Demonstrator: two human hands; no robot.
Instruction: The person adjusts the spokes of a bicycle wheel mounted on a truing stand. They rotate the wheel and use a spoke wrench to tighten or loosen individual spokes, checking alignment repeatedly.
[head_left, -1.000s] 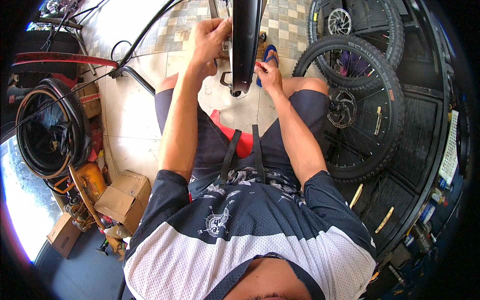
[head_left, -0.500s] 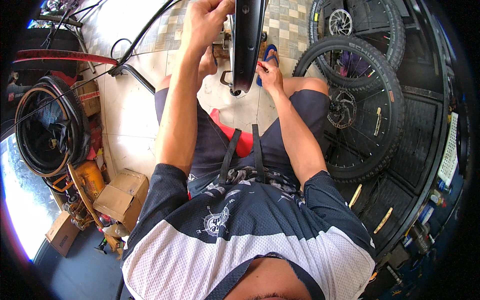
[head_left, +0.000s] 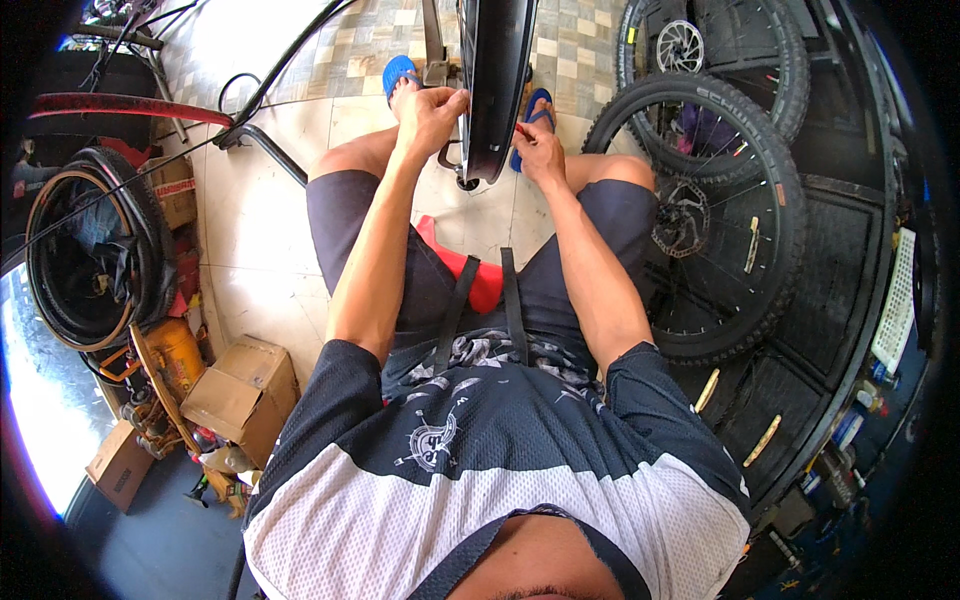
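Note:
A black bicycle wheel rim without a tire stands upright before me, between my knees, on a metal stand. At its left side is my left hand, fingers curled and thumb tip against the rim's edge; what lies between the fingers is hidden. On the other side my right hand pinches a small red tool, mostly covered by the fingers, close to the rim's right edge. Its exact kind cannot be made out.
Two knobby-tired wheels with disc rotors lean at the right against black drawers. Several tires hang at the left, above an open cardboard box. A black tube stand reaches over the tiled floor at upper left.
My left hand has come down along the rim toward me, and the left foot's blue sandal now shows. My right hand stays nearly in place with the red tool.

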